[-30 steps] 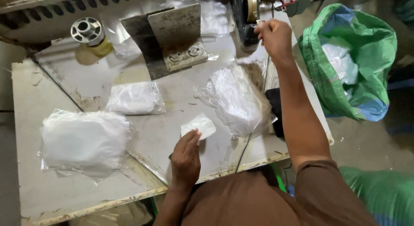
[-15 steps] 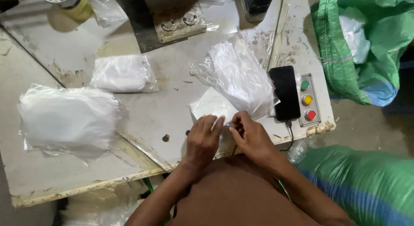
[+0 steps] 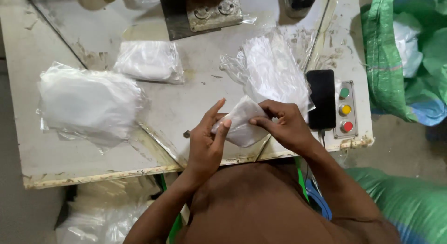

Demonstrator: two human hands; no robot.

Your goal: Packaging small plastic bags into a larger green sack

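Observation:
Both my hands hold one small white pad (image 3: pixel 240 125) in thin clear wrap, just above the front edge of the worn white table (image 3: pixel 181 102). My left hand (image 3: pixel 207 142) pinches its left end between thumb and fingers. My right hand (image 3: pixel 285 126) grips its right side from above. Directly behind the pad lies a loose heap of clear plastic bags (image 3: pixel 271 71).
A large clear bag of white pieces (image 3: pixel 86 102) lies at the left, a smaller filled bag (image 3: pixel 150 61) behind it. A metal machine base (image 3: pixel 205 11) stands at the back. A black phone (image 3: pixel 321 98) and a three-button panel (image 3: pixel 344 109) sit at the right. Green woven sacks (image 3: pixel 400 53) stand beside the table.
One second ago my right hand reached to the machine at the back while the left rested on the pad. Now both hands hold the pad, lifted at the table's front edge.

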